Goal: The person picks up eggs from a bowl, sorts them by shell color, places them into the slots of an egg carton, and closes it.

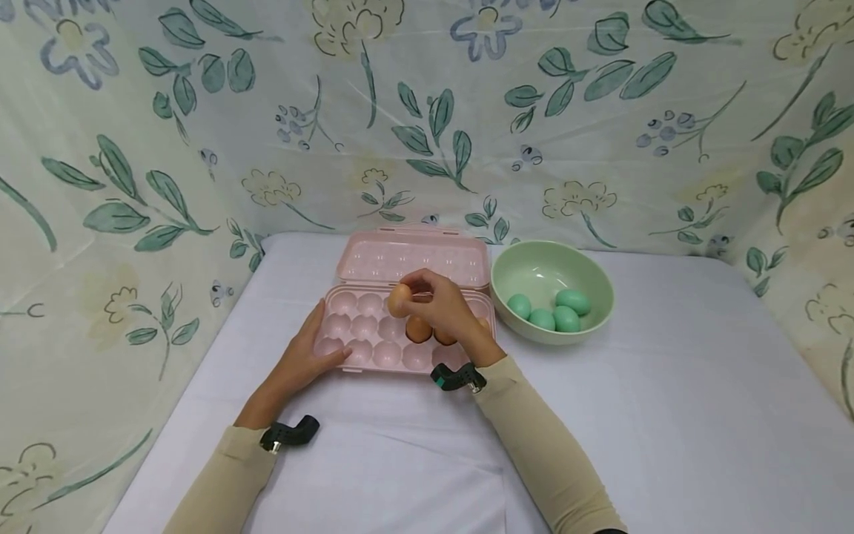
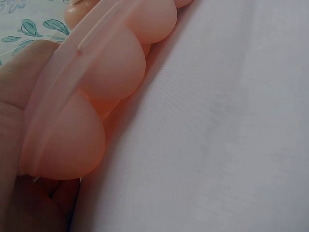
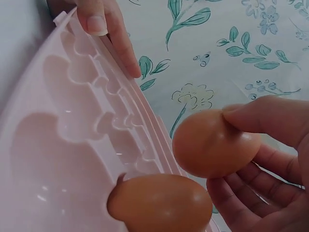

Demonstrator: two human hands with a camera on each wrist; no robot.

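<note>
A brown egg point(image 1: 399, 301) is pinched between the thumb and fingers of my right hand point(image 1: 448, 302), above the pink egg carton point(image 1: 387, 357). In the right wrist view the held egg point(image 3: 212, 143) appears just over another brown egg point(image 3: 161, 200) seated in a cup. Several brown eggs point(image 1: 418, 330) sit in the carton's right half, partly hidden by my right hand. My left hand point(image 1: 300, 362) grips the carton's left end, thumb over the front rim. From the left wrist, the carton's rounded cups point(image 2: 67, 140) show from below, with fingers curled beneath the end.
The carton's lid point(image 1: 414, 256) lies folded back behind it. Right of the carton stands a light green bowl point(image 1: 534, 273) holding several green eggs point(image 1: 567, 319). A white cloth point(image 1: 694, 386) covers the table, and a floral curtain point(image 1: 427, 89) hangs behind and at the sides.
</note>
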